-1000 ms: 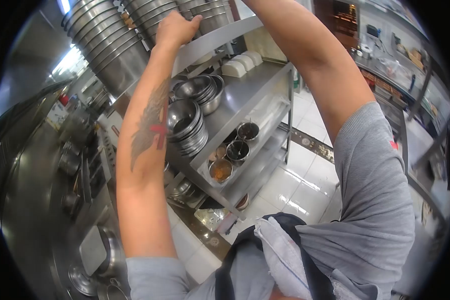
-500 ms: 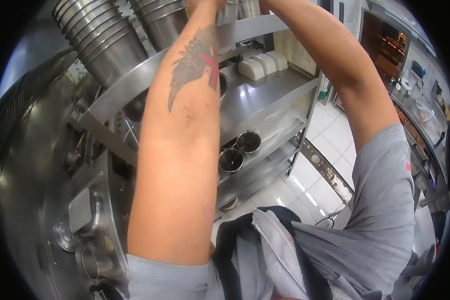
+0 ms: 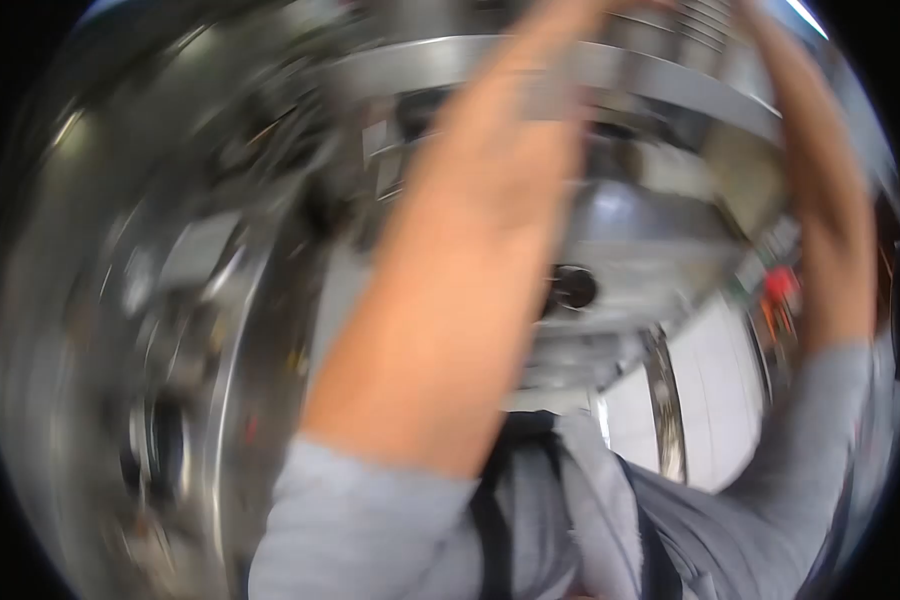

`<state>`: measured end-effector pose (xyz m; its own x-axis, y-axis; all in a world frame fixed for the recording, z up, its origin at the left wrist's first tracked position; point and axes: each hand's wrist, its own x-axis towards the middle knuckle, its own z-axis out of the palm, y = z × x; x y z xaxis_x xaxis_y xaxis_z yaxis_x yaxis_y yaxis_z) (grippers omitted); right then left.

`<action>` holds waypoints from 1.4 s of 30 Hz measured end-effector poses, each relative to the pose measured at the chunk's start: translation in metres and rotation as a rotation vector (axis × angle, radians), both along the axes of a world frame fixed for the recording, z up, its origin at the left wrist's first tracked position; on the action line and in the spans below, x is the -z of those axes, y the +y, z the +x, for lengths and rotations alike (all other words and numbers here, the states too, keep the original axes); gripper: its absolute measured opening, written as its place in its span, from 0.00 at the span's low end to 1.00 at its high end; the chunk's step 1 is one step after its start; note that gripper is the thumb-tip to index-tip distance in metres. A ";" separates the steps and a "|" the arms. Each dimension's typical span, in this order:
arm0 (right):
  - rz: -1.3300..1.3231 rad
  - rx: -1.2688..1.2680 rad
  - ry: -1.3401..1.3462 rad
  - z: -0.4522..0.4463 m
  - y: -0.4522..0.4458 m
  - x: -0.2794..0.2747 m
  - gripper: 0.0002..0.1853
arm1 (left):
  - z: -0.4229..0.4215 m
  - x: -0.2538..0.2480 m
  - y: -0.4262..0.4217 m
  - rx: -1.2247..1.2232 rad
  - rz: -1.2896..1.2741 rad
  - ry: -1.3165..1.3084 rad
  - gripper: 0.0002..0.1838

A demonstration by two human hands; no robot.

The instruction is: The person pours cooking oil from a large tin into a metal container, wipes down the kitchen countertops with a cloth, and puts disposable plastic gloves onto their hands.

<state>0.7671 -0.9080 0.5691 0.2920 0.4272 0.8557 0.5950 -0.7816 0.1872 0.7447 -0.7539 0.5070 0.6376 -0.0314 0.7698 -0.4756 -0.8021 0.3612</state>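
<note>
Both my arms reach up to the top edge of the view, and motion blurs them. Only a smeared part of my left hand (image 3: 642, 5) shows there, near stacked metal containers (image 3: 705, 25) above the upper shelf rail; its fingers cannot be made out. My right forearm rises on the other side of the stack, and the hand is cut off by the top edge. Whether either hand touches the containers is hidden.
Below the curved metal shelf rail (image 3: 420, 62) is a steel shelf (image 3: 630, 215) with blurred white items (image 3: 675, 170). A dark round container (image 3: 574, 287) stands lower down. Blurred metal equipment fills the left side, and white floor tiles (image 3: 710, 375) show at the lower right.
The view has turned, so the shelving has shifted right. My left arm has swung right, and my left hand has left the rail where it was a second ago. The tall container stacks at left have gone from view.
</note>
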 end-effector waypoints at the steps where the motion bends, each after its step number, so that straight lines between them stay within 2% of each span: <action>1: -0.010 -0.045 0.017 -0.013 0.003 0.004 0.15 | -0.024 0.007 0.004 0.000 0.012 -0.055 0.44; 5: -0.090 -0.315 0.088 -0.057 0.092 0.016 0.16 | -0.122 0.019 0.057 -0.015 -0.010 -0.190 0.44; 8: -0.158 -0.538 0.175 -0.104 0.175 0.027 0.18 | -0.199 0.024 0.104 -0.029 -0.083 -0.193 0.44; 9: -0.190 -0.618 0.202 -0.120 0.206 0.031 0.18 | -0.230 0.032 0.127 -0.057 -0.175 -0.178 0.44; 10: -0.227 -0.705 0.226 -0.143 0.237 0.035 0.19 | -0.273 0.055 0.153 -0.054 -0.409 -0.337 0.46; 13: -0.382 -0.969 0.316 -0.211 0.337 0.058 0.20 | -0.398 0.094 0.230 -0.168 -0.626 -0.398 0.40; 14: -0.452 -1.061 0.352 -0.244 0.372 0.068 0.21 | -0.425 0.112 0.254 -0.073 -0.808 -0.451 0.30; 15: -0.525 -1.147 0.395 -0.276 0.406 0.080 0.21 | -0.461 0.133 0.281 -0.137 -0.800 -0.485 0.30; 17: -0.678 -1.271 0.489 -0.335 0.469 0.110 0.22 | -0.528 0.188 0.329 -0.206 -0.933 -0.266 0.52; 19: -0.846 -1.342 0.616 -0.392 0.521 0.155 0.24 | -0.597 0.255 0.363 0.030 -1.104 -0.101 0.54; 21: -1.009 -1.379 0.779 -0.436 0.553 0.213 0.25 | -0.645 0.307 0.373 -0.321 -1.254 -0.089 0.50; 23: -1.046 -1.577 0.904 -0.460 0.573 0.303 0.22 | -0.677 0.348 0.376 -0.511 -1.321 0.243 0.53; 25: -1.230 -1.262 1.196 -0.486 0.563 0.352 0.20 | -0.696 0.410 0.387 -0.354 -1.391 0.530 0.48; 27: -1.084 -1.377 1.479 -0.471 0.590 0.464 0.19 | -0.710 0.462 0.367 -0.303 -1.624 0.440 0.36; 28: -1.090 -1.377 1.492 -0.473 0.591 0.493 0.19 | -0.718 0.464 0.355 -0.397 -1.608 0.411 0.30; 29: -0.873 -1.373 1.748 -0.472 0.591 0.516 0.19 | -0.731 0.464 0.350 -0.485 -1.584 0.395 0.25; 30: -0.616 -1.338 1.986 -0.466 0.594 0.530 0.19 | -0.747 0.477 0.357 -0.592 -1.392 0.383 0.23; 31: -0.570 -1.304 2.001 -0.454 0.601 0.538 0.19 | -0.764 0.494 0.368 -0.665 -1.194 0.374 0.21; 33: -0.525 -1.033 2.083 -0.412 0.613 0.552 0.21 | -0.798 0.501 0.400 -0.828 -1.219 0.359 0.17; 34: -0.479 -0.892 2.008 -0.395 0.619 0.562 0.21 | -0.808 0.488 0.417 -0.917 -1.200 0.296 0.16; 35: -0.430 -0.875 2.024 -0.377 0.625 0.577 0.21 | -0.816 0.466 0.433 -1.017 -1.179 0.225 0.15; 37: -0.418 -0.829 1.864 -0.342 0.636 0.614 0.23 | -0.820 0.423 0.472 -1.212 -0.933 0.182 0.14; 39: -0.339 -0.814 1.951 -0.324 0.655 0.634 0.24 | -0.833 0.420 0.531 -1.203 -0.899 -0.022 0.13; 41: -0.273 -0.863 2.091 -0.315 0.688 0.638 0.19 | -0.829 0.393 0.585 -1.267 -0.857 -0.079 0.13; 42: -0.226 -0.906 2.085 -0.315 0.715 0.639 0.24 | -0.829 0.387 0.620 -1.297 -0.812 -0.104 0.13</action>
<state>0.4519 -0.1932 -0.0702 0.1565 0.9294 -0.3341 0.0879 -0.3501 -0.9326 -0.0838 -0.1337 0.1198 -0.1629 0.9243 0.3453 0.3243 -0.2803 0.9035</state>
